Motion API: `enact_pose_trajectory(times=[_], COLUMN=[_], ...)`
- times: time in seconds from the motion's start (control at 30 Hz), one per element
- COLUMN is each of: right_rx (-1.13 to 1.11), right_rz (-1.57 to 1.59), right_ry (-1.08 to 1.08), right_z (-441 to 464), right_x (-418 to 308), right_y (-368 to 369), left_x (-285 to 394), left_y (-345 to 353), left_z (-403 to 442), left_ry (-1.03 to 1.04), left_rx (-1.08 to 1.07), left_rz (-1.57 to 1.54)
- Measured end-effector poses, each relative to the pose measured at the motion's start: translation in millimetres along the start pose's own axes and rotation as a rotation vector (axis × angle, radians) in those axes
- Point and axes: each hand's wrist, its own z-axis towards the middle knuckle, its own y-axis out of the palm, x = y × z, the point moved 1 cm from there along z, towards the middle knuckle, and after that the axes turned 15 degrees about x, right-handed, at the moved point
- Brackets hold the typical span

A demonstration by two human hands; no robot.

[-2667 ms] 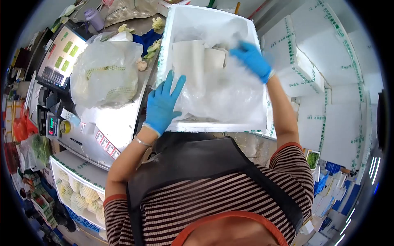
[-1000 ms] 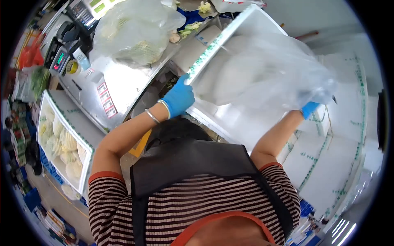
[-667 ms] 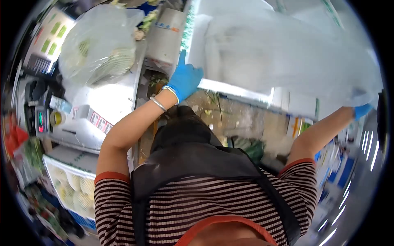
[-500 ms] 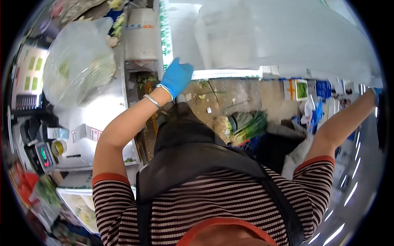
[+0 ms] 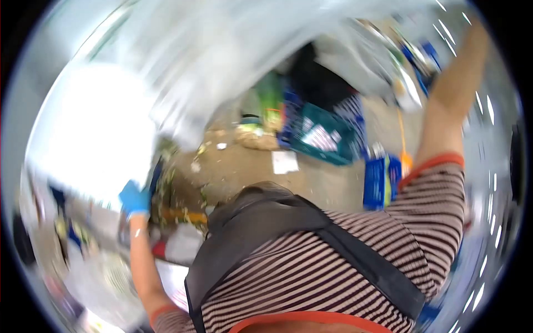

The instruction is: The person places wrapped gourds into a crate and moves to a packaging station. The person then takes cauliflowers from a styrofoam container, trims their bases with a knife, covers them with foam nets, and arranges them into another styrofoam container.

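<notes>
My left hand (image 5: 135,198), in a blue glove, is at the lower corner of the white foam box (image 5: 91,130), its fingers closed on the edge. The box is overexposed and blurred. A large translucent plastic sheet (image 5: 222,50) stretches from the box across the top of the view, smeared by motion. My right arm reaches to the upper right; the hand itself is out of sight past the edge of the view.
A green crate (image 5: 325,136) and leafy green vegetables (image 5: 269,100) stand on the littered floor ahead. Right of them is a blue box (image 5: 382,182). At the lower left, a bagged bundle (image 5: 105,280) lies on the counter.
The view has swung to the right. My right arm has reached farther up and out of view, and the plastic now spans the top. My left hand has stayed at the box's corner.
</notes>
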Motion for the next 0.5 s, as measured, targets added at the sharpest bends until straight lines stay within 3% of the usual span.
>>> enact_pose_trajectory(times=[0.03,0.1,0.13,0.23,0.33,0.4,0.5], right_rx=[-0.016,-0.037,-0.047,-0.072,-0.107,-0.132,-0.163], right_rz=[-0.064,-0.175,-0.224,-0.366,-0.516,-0.618,-0.745], right_ry=[0.034,0.102,0.143,0.246,0.342,0.400,0.460], right_z=[-20.1,-61.9,-82.9,-141.4,-194.2,-229.7,-270.6], right_x=[24.6,73.1,99.4,178.7,255.8,298.8,355.7], right_y=[-28.5,-77.0,-100.4,-166.6,-230.6,-275.4,-329.1], left_x=[2.7,-6.5,-0.2,-14.8,23.6,60.6,194.8], left_y=[-17.0,-23.4,-37.2,-36.4,-62.9,-68.7,-76.3], left_z=[26.0,49.4,66.1,84.1,91.4,89.6,111.1], left_ry=[-0.171,-0.094,-0.163,-0.396,-0.465,-0.211,-0.724], left_rx=[-0.231,-0.163,-0.279,-0.342,-0.115,0.191,-0.015], left_rz=[-0.049,0.118,0.165,0.073,0.069,0.196,-0.064])
